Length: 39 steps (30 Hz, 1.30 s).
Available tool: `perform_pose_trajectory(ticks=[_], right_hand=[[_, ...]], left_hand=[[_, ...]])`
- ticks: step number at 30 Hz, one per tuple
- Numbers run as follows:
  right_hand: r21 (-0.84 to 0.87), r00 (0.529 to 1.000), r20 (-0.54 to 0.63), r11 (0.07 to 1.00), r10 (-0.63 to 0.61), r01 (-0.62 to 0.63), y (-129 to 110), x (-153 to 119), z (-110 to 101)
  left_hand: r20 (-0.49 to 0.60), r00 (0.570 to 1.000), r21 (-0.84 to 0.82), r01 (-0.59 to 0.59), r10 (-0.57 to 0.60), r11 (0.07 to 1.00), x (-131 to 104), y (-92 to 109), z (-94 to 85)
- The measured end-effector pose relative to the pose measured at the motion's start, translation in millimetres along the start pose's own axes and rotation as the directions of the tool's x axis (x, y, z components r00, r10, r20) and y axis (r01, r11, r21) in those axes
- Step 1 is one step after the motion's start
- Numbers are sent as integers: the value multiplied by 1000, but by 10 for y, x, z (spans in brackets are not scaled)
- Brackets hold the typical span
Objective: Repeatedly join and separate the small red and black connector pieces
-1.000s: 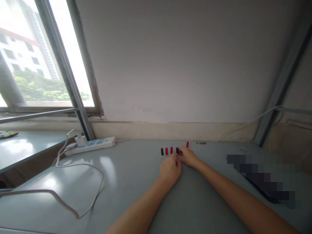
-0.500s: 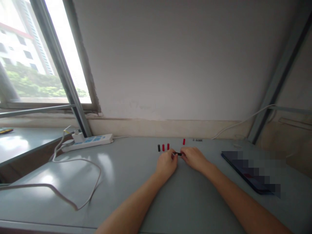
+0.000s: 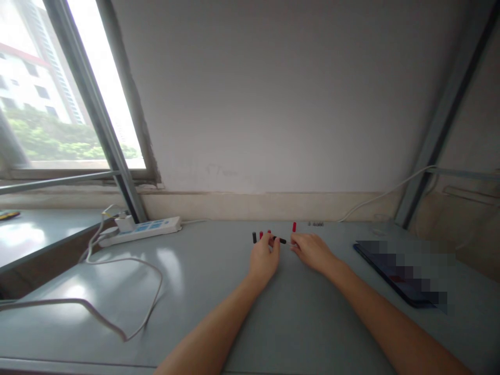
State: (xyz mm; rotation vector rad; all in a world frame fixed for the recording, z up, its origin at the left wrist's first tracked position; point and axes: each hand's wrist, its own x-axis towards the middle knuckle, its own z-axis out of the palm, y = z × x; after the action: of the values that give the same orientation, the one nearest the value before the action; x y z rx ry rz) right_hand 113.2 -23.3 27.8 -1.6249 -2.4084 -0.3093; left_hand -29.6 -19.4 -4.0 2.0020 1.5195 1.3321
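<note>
Where fingers [image 3: 265, 241] overlap, black cylinder [image 3: 282, 240] hides

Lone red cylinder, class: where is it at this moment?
In the head view, the lone red cylinder is slightly right of centre on the grey table, just beyond the right hand and left of the small dark pieces.

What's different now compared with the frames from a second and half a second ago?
The black cylinder, upright a second ago, then lying between both hands, is now held by the left hand, its free end pointing right. The right hand has come off it, fingertips just right of that end. The lone red cylinder and grey pieces stayed put.
</note>
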Motion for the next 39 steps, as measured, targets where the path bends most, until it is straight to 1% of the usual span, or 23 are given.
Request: perform_pose_trajectory(ticks=[3,6,12,17,20,23,27,34,39], right_hand=[[25,1000,8,1000,5,-5,16,-4,18],[49,1000,15,999,10,-11,36,-3,50],[146,999,-36,989,16,-11,103,11,142],[209,997,-38,977,64,-54,165,29,204],[290,997,-44,955,69,-53,170,42,198],[404,998,-58,915,11,13,145,50,185],[453,997,-57,888,-61,80,108,47,194],[479,997,-27,874,-77,81,78,46,232],[518,997,-22,852,-76,76,64,55,252]], left_hand=[[-32,999,-6,-5,5,1000,-1,7,-11],[-39,999,1,-7,7,1000,-8,9,-15],[6,1000,35,7,-7,999,-13,20,-31],[28,999,52,37,-39,998,-7,20,-36],[33,999,58,38,-40,998,-2,10,-33],[79,997,94,10,-17,995,-5,-1,-24],[152,988,135,-36,15,990,-18,-11,-9],[262,965,200,-75,20,977,-44,-23,2],[278,961,224,-80,15,971,-49,0,-21]])
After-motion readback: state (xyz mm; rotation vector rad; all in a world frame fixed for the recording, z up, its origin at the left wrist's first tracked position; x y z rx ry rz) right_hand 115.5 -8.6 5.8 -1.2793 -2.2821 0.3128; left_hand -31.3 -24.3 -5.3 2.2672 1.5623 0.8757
